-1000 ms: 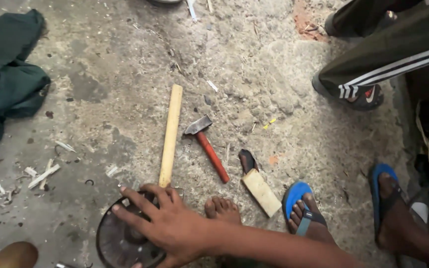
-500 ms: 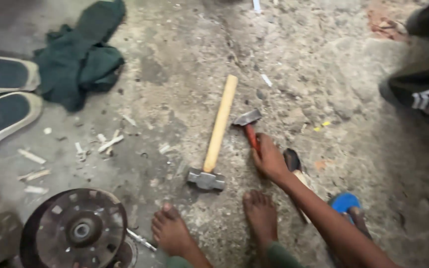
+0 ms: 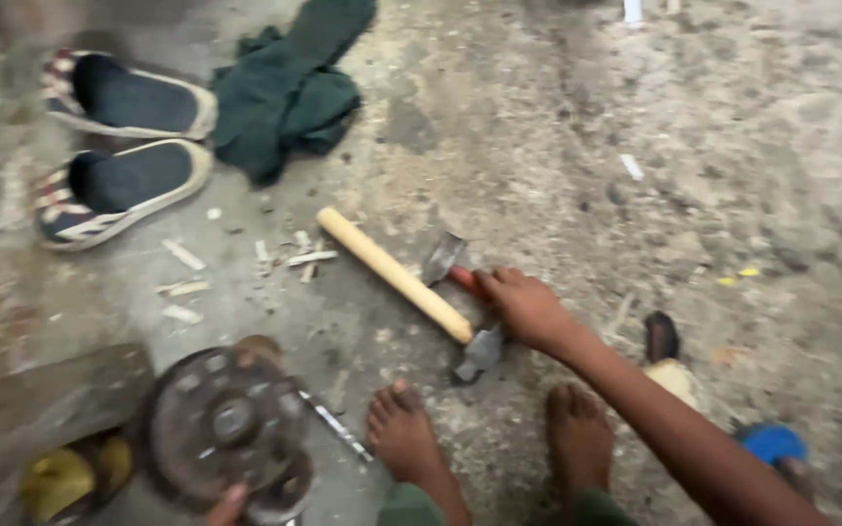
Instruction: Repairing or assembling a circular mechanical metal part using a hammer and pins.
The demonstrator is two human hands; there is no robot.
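Near the middle of the concrete floor (image 3: 557, 127), the right hand (image 3: 528, 307) is curled around the red handle of a small hammer (image 3: 445, 258), whose grey head points up and to the left, away from the wrist. Its handle runs back under the fingers, so only a short red stretch shows. Just beside it, touching or nearly so, lies a larger mallet (image 3: 397, 278) with a pale wooden handle; its long axis runs diagonally from the upper left down to a dark metal head close under the right hand. That hand is much the nearer of the 2 to both tools.

At the bottom edge of the view, the left hand (image 3: 229, 507) shows only as a fingertip or two against a round rusty metal disc (image 3: 226, 424) with bolt holes; whether it grips or merely touches, I cannot tell. 2 bare feet (image 3: 406, 438) stand between the disc and the right forearm.

Toward the upper left corner sit 2 slip-on shoes (image 3: 124, 185) and a crumpled dark green cloth (image 3: 289, 93). Pale wood chips (image 3: 187, 258) lie scattered between the shoes and the mallet.
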